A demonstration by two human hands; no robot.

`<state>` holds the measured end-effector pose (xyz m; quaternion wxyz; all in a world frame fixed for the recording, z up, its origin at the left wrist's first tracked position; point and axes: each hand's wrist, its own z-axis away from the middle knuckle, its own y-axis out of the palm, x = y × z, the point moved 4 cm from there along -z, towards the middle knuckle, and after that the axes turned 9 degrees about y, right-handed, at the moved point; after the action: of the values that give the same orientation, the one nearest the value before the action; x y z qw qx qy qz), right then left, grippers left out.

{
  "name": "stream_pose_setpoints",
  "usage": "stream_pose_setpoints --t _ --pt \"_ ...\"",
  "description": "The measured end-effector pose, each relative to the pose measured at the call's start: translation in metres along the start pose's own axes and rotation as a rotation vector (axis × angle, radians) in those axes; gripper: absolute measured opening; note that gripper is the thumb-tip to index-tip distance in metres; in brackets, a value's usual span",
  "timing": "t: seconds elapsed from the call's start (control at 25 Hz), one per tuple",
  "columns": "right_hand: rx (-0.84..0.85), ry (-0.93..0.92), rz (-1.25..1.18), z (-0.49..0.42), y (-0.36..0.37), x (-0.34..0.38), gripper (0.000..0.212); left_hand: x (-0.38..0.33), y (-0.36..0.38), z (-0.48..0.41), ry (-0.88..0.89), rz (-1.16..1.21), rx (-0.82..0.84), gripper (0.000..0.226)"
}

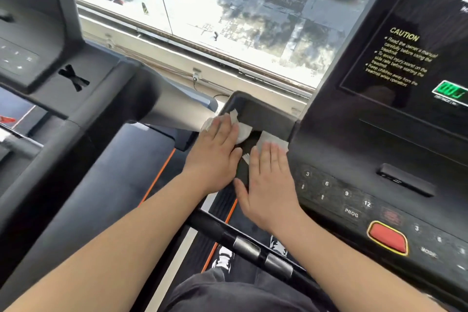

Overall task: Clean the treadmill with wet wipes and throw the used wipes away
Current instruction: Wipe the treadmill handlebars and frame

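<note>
Left hand (215, 152): lying flat, pressing the left wipe (243, 132).
Right hand (269, 185): lying flat, pressing the right wipe (272, 138).
Handling: probably soft, wet, floppy; pinching a corner by the fingertips.

The left hand (217, 149) lies flat on a wipe (243, 132) at the outer edge of the tray (266, 114) on the left of the treadmill's console (354, 149). The right hand (268, 180) lies flat on a second wipe (272, 139) just beside it, with the keypad (336, 192) to its right. A handlebar (253, 246) runs across nearer the person, the screen (405, 58) stands behind the keypad, another treadmill (50, 63) stands to the left, and a window (202, 7) runs behind both.
</note>
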<state>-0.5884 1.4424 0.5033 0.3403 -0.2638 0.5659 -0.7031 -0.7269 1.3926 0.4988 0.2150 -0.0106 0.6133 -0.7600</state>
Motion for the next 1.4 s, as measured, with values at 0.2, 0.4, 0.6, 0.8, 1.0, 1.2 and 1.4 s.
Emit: stream_pose_setpoints --t 0.2,0.4,0.6,0.8,1.0,1.2,1.4 --pt "-0.078 -0.094 -0.069 0.028 0.009 0.039 0.079 0.006 0.014 0.071 -0.007 0.081 -0.019 0.068" --pt "-0.101 -0.24 0.044 0.047 0.019 0.033 0.077 0.007 0.036 0.122 0.027 -0.075 -0.137 0.067" --pt "-0.09 -0.065 0.101 0.039 0.018 0.01 0.078 0.01 0.031 0.11 -0.044 0.042 -0.034 0.074" --pt "-0.093 -0.133 0.001 -0.003 0.01 0.02 0.073 0.017 0.002 0.035 -0.087 0.269 0.017 0.066" --pt "-0.072 -0.263 -0.017 -0.026 0.005 0.036 0.07 0.034 -0.008 0.02 -0.132 0.669 -0.035 0.058" --pt "0.028 -0.226 -0.039 -0.103 -0.028 0.026 0.069 0.041 0.008 0.06 -0.26 0.682 -0.065 0.06" --pt "0.098 -0.247 0.064 -0.16 -0.045 0.035 0.064 0.051 0.009 0.035 -0.316 0.705 0.006 0.05"
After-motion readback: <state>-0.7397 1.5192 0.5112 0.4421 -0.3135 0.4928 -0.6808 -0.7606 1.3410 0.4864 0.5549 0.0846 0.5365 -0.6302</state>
